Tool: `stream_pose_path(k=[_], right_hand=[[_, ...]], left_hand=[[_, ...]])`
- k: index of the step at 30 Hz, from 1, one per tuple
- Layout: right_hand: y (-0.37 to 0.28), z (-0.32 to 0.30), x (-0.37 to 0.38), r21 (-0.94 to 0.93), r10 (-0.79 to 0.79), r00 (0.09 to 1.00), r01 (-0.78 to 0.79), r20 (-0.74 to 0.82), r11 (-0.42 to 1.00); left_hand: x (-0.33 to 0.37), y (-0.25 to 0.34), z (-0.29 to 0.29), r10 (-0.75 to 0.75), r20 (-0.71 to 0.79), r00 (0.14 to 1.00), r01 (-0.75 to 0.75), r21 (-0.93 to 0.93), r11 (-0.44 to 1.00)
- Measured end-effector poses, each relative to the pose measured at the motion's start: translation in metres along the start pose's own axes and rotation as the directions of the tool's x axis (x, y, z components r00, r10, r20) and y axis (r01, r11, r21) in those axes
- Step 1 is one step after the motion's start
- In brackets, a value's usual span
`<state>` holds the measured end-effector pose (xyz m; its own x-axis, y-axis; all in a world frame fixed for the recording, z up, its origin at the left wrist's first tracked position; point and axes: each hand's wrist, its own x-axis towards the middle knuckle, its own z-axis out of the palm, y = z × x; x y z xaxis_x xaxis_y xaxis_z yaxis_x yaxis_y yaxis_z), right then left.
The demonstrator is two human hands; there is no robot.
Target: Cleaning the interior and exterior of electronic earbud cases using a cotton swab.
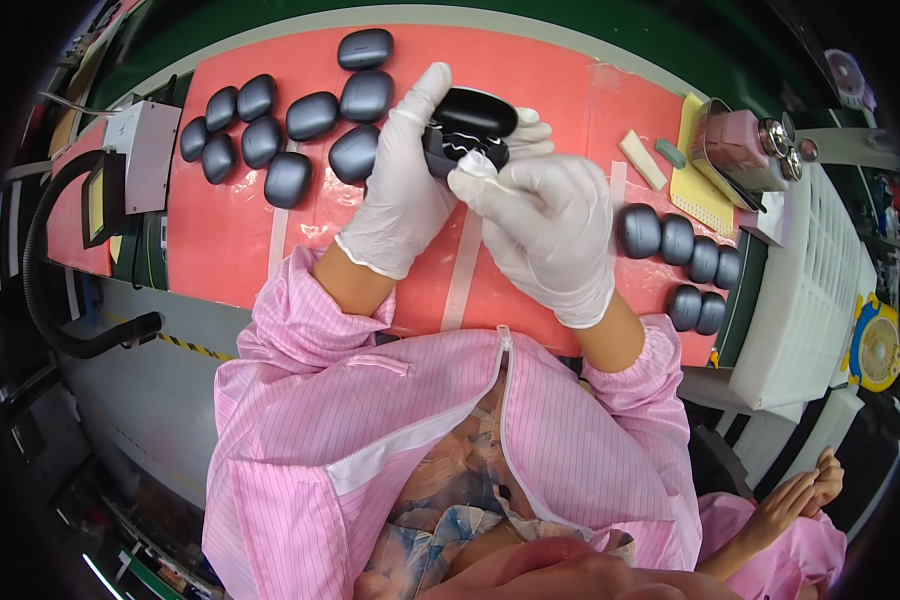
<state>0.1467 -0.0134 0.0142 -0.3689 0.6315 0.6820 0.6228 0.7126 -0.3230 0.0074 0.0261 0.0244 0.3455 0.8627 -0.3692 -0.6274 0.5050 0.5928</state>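
My left hand [410, 195], in a white glove, grips an open black earbud charging case [475, 112] above the red mat. Its thumb lies along the left side, and white-gloved fingertips show past the right side. The lid is raised, with shiny highlights inside the lower half. At the case's front edge, my gloved right hand [555, 215] pinches a small crumpled white wipe [477, 165] against the inside. The fingertips partly cover the case's interior. Several closed dark grey-blue cases [313, 117] lie to the left of my left hand.
More closed cases [677, 240] stand in rows at the mat's right side. Beyond them are a cream block [642, 160], a green block [670, 152], a yellow sponge sheet [705, 200] and metal-capped bottles [745, 150]. A black hose [40, 250] curves at left. Another person's hands [795, 497] show lower right.
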Motion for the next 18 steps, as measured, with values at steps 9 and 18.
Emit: stream_pose_path(k=[9,18], right_hand=[[0.020,-0.011,0.001,0.087,0.146,0.980,-0.135,-0.137,0.987],[0.025,-0.014,-0.010,0.282,0.349,0.935,-0.318,-0.068,0.905]], left_hand=[[-0.005,0.000,-0.004,0.086,0.054,0.995,-0.089,0.070,0.994],[-0.006,0.010,-0.004,0.082,0.074,0.994,-0.082,0.005,0.997]])
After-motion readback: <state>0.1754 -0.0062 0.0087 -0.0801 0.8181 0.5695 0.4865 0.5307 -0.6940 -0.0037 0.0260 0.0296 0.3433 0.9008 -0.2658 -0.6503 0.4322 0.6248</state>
